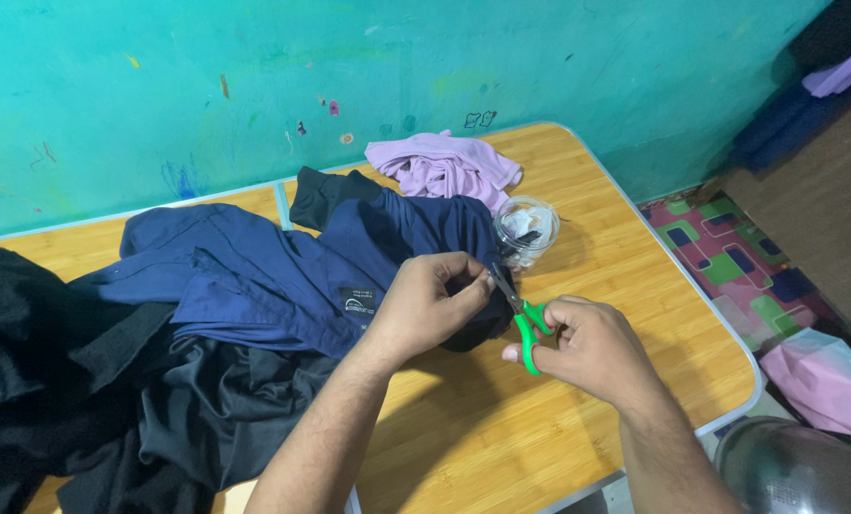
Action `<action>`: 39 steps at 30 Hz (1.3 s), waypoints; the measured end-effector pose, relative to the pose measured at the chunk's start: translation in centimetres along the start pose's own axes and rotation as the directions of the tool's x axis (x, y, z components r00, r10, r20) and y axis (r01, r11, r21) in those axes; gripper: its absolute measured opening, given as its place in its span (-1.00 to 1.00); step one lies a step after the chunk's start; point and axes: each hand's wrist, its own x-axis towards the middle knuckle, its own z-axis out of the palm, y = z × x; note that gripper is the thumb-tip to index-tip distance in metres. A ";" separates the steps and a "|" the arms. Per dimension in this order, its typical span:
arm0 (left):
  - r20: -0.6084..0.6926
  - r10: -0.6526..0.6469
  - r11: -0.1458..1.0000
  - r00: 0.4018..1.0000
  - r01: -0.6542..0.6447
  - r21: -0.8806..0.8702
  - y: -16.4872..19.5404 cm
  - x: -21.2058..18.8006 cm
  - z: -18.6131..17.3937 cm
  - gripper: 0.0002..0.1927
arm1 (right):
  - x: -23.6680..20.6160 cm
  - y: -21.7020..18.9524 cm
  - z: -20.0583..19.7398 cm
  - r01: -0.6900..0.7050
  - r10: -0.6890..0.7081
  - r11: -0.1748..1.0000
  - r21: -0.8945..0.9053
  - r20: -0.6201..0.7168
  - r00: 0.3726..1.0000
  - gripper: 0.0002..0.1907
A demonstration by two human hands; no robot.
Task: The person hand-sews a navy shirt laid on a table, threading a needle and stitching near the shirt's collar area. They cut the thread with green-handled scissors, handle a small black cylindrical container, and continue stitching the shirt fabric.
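Setting: wooden folding table (540,419) with a pale metal rim, against a turquoise painted wall (254,57).
Cloth: navy blue fabric garment (273,266) lies mid-table; its edge is pinched by the left hand (425,305), fingers closed on the fabric.
Tool: small green-handled scissors (524,319) in the right hand (592,347), fingers through the loops, blades at the pinched fabric.
Nearby: clear glass jar (527,228) just behind the blades; lilac crumpled cloth (445,167) further back; black clothing pile (83,381) at left.

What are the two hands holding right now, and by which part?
The right hand holds small scissors by their green handles. The left hand pinches a fold of the navy blue garment right at the blades.
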 end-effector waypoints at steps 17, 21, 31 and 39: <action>-0.010 0.032 0.998 0.999 -0.032 -0.056 -0.6 0.2 0.0 -0.77 | 0.6 2.0 1.0 -0.145 0.141 0.968 0.207 0.032 0.989 -0.63; -0.009 0.008 0.996 1.000 -0.008 -0.088 -1.6 0.3 0.1 -0.78 | 1.3 3.3 1.0 -0.107 0.121 0.982 0.158 -0.082 0.989 -0.51; 0.040 0.001 0.971 0.999 0.009 -0.240 -4.3 1.8 -0.6 -0.81 | 2.7 4.7 0.1 -0.261 0.283 0.924 -0.281 0.040 0.958 -0.38; 0.011 -0.005 0.969 1.000 0.008 -0.245 -4.8 2.0 -1.1 -0.82 | 2.6 6.3 3.0 -0.129 0.222 0.895 -0.426 0.176 0.959 -0.32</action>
